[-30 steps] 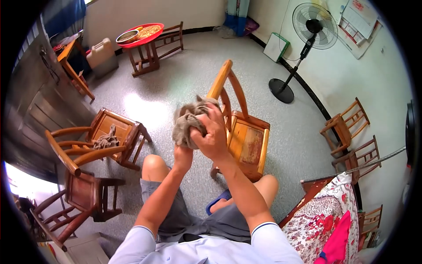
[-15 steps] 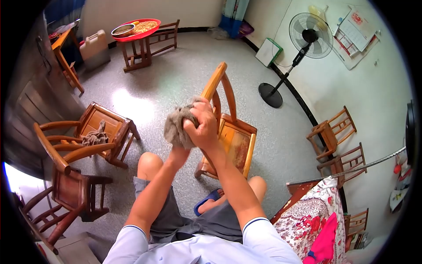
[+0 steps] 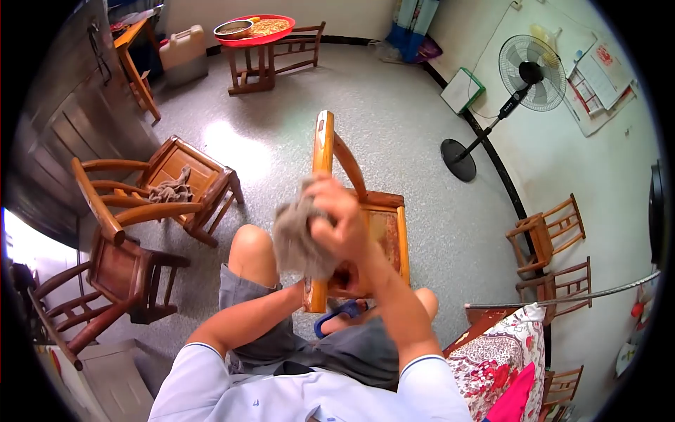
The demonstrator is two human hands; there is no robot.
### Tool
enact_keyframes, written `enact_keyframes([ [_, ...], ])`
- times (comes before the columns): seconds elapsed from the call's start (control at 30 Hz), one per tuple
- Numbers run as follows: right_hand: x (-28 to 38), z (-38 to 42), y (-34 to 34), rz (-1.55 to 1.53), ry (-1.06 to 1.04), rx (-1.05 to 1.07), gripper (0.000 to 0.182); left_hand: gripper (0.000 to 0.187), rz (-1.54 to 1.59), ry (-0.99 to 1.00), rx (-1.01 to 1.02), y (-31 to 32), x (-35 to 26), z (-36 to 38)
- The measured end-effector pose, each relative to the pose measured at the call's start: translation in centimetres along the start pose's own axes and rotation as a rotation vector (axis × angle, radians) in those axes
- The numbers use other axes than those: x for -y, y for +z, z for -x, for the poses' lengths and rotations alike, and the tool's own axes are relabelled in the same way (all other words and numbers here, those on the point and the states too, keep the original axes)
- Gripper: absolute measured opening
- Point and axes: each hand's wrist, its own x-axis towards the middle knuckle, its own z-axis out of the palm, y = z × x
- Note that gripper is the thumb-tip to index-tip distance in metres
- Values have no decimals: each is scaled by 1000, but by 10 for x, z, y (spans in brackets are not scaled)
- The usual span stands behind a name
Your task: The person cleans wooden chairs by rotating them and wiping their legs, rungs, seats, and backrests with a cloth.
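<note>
A wooden chair (image 3: 385, 225) stands before me, its back's top rail (image 3: 324, 144) running towards my lap. My right hand (image 3: 339, 214) is closed round a crumpled grey-brown cloth (image 3: 299, 235) and presses it against the middle of the rail. The hand and cloth are slightly blurred. My left hand (image 3: 344, 277) reaches behind the rail's near end and seems wrapped round the chair's back there; the rail hides most of its fingers. A second grey-brown cloth (image 3: 171, 188) lies on the seat of another wooden chair (image 3: 190, 162) at the left.
Another dark chair (image 3: 116, 271) stands at lower left. A red tray (image 3: 281, 35) of food rests on a wooden stand at the back. A standing fan (image 3: 460, 160) is on the right, with small chairs (image 3: 538, 243) along the wall. A flowered cloth (image 3: 492, 344) covers something at lower right.
My left hand has moved from beside the cloth to the rail's near end. The chair's rail has turned to point more straight away from me. The view has shifted a little left.
</note>
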Motion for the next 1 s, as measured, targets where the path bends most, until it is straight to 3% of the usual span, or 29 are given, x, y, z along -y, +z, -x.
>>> enact_keyframes([
  [0.1, -49, -38, -8, 22, 25, -39, 19, 56, -8, -127, 92, 20, -12, -1],
  [0.2, -54, -50, -9, 78, 152, 2, 20, 62, -41, -83, -82, 46, -29, 1],
  [0.27, -41, -41, -6, 91, 68, 37, 21, 58, -60, -16, 77, 34, -25, -1],
  [0.37, 4, -14, -1, 46, -53, 202, 21, 52, 12, 66, 48, 30, 3, -2],
  [0.5, 68, 26, 1, -12, -89, 379, 17, 50, -15, -8, 81, 28, 15, 9],
  [0.6, 79, 35, 0, -19, -83, 452, 20, 48, -59, -61, 122, 31, 14, 12],
  [0.8, 13, -23, 2, 43, -160, 406, 16, 45, -137, -127, 160, 46, 20, 15],
  [0.87, -18, -52, 2, 87, -132, 372, 15, 43, -337, -79, 65, 50, 21, 13],
  [0.9, -38, -67, 4, 99, -98, 399, 14, 35, -72, -255, -48, 57, 9, 13],
  [0.93, -59, -84, 1, 128, -73, 460, 15, 35, -75, -259, -51, 60, 4, 11],
  [1.0, -76, -103, 8, 221, -94, 379, 17, 39, -169, -249, -17, 64, -2, 7],
])
